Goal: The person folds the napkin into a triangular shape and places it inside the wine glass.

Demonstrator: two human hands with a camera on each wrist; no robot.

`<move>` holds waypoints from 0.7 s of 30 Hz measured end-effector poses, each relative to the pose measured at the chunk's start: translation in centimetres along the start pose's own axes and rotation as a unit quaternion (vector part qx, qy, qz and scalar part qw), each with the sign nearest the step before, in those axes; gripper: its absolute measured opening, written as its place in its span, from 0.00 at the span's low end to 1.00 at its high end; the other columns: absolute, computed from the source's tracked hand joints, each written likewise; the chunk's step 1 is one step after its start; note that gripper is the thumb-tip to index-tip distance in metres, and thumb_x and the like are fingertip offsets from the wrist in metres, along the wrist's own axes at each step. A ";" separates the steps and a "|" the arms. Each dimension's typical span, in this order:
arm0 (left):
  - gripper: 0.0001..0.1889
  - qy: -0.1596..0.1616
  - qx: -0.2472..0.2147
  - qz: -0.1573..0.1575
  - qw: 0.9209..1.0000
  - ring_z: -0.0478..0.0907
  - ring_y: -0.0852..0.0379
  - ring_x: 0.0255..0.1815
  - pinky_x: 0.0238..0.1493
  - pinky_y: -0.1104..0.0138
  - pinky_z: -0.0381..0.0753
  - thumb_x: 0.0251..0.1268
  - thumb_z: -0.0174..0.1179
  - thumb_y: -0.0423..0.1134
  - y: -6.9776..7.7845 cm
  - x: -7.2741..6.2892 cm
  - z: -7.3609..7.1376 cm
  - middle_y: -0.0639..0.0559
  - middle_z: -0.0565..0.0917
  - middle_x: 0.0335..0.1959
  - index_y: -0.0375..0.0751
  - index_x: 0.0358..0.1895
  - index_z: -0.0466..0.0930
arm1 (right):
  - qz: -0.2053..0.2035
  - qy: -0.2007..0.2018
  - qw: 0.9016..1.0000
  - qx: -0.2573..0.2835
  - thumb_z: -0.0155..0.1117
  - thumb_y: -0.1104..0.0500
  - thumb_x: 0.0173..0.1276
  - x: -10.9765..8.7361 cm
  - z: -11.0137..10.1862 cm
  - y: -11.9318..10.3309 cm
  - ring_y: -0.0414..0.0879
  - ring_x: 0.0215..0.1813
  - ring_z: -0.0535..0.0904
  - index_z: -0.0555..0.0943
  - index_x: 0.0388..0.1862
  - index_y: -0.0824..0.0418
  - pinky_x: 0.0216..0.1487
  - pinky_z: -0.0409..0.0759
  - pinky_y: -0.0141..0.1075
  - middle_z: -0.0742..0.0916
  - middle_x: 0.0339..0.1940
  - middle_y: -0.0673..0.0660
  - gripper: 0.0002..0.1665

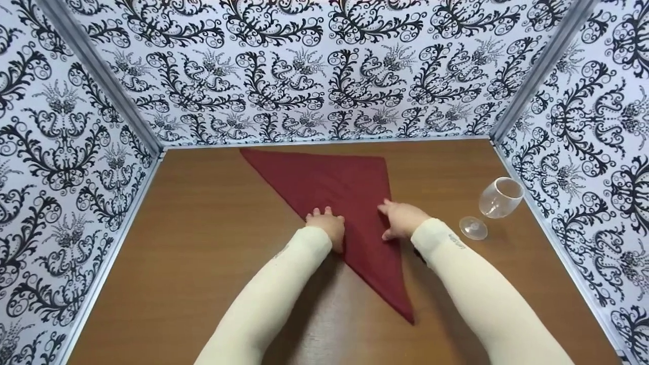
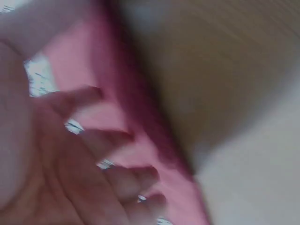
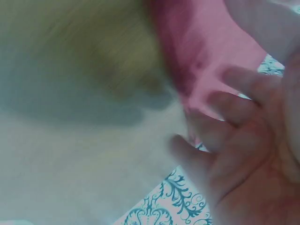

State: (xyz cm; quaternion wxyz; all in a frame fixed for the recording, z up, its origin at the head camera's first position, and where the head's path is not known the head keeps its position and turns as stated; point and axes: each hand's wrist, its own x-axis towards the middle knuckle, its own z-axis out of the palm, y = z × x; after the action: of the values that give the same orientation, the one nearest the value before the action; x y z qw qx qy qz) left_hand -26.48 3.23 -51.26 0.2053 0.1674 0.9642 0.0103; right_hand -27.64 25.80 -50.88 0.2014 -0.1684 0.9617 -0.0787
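Observation:
A dark red cloth napkin [image 1: 350,187] lies on the table folded into a triangle, its long edge running from far left to near right. Over that long edge, near its middle, is my left hand [image 1: 327,227], fingers spread and pointing away from me. At the napkin's right edge my right hand [image 1: 404,219] has its fingers spread over the cloth. The left wrist view shows the left fingers [image 2: 119,183] slightly bent in front of the napkin [image 2: 70,61], with nothing gripped. Likewise, the right fingers [image 3: 225,126] appear apart and loosely extended in the right wrist view.
A clear wine glass [image 1: 499,197] stands on the wooden table [image 1: 203,243], to the right beyond my right hand. Patterned black-and-white walls [image 1: 304,76] enclose the table at the back and both sides, with grey metal posts [image 1: 101,76] in the corners.

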 end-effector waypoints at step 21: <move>0.66 -0.018 -0.063 -0.021 0.998 0.44 0.27 0.86 0.80 0.37 0.60 0.49 0.72 0.76 1.1 0.9 2.5 0.39 0.45 0.89 0.54 0.87 0.48 | 0.017 -0.033 0.999 -0.025 0.79 0.43 0.63 1.1 1.8 -0.4 0.70 0.82 0.63 0.59 0.85 0.64 0.79 0.67 0.57 0.61 0.84 0.73 0.60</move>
State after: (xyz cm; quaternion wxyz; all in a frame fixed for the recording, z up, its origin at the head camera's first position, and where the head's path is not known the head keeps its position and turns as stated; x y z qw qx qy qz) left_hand -25.88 4.48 -53.77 0.2329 0.1338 0.9612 0.0637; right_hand -27.78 24.88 -52.79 0.2300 -0.1593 0.9590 -0.0452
